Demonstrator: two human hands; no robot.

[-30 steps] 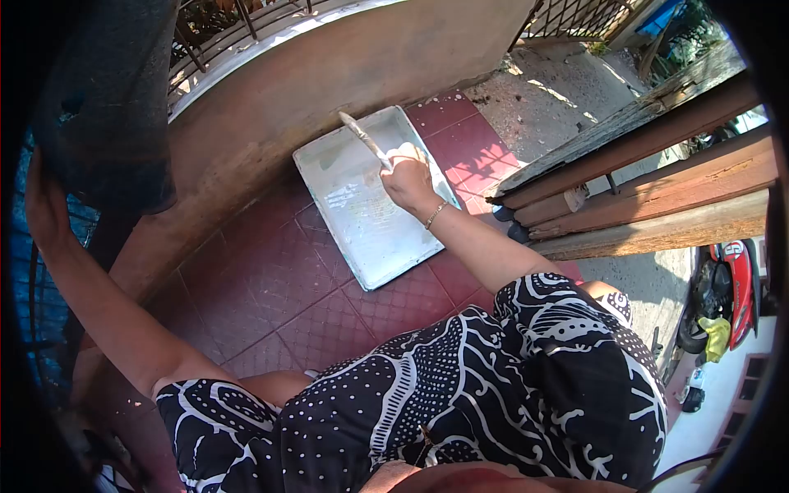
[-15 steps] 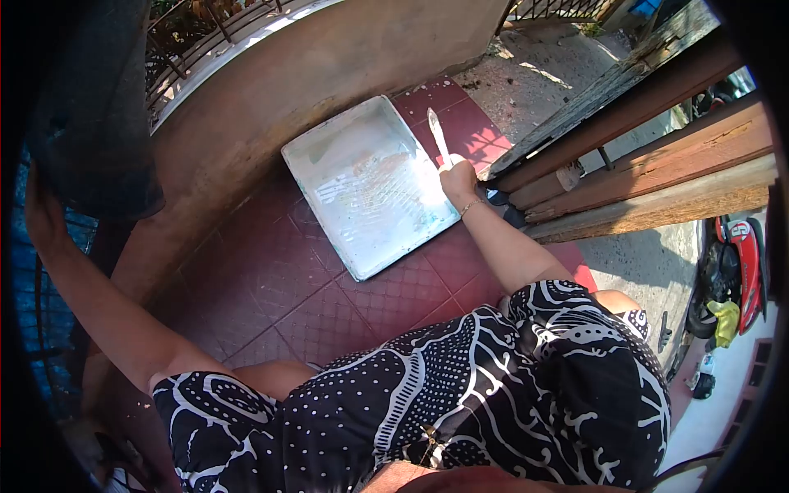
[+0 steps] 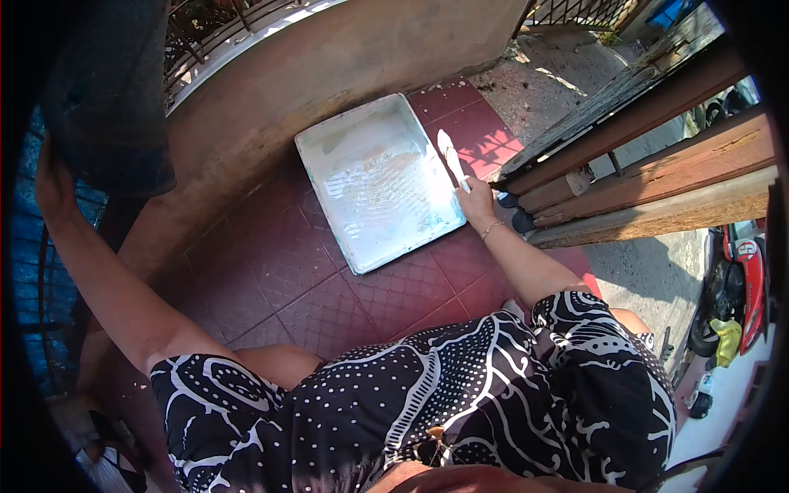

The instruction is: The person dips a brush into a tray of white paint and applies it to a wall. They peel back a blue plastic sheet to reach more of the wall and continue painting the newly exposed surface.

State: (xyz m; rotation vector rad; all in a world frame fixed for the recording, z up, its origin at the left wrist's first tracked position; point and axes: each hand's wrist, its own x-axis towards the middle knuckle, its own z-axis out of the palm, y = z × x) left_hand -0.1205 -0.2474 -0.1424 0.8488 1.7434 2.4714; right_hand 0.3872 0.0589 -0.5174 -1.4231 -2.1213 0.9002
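My right hand (image 3: pixel 478 200) grips the paintbrush (image 3: pixel 452 158) beside the paint tray (image 3: pixel 374 185), tray nearly emptied; my left hand (image 3: pixel 51 185) clutches dark cloth (image 3: pixel 107 99).

Weathered wooden beams (image 3: pixel 657 156) slant across at two o'clock, a red motorbike (image 3: pixel 744 279) stands at three o'clock, and maroon floor tiles (image 3: pixel 279 271) spread through the centre.

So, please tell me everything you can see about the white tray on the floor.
The tray is a shallow rectangular pan with raised walls, smeared with white paint over a ribbed bottom. It lies flat on the red floor tiles, turned at an angle, one corner near the curved wall. The right hand holds a brush just beside its right edge; whether they touch, I cannot tell.
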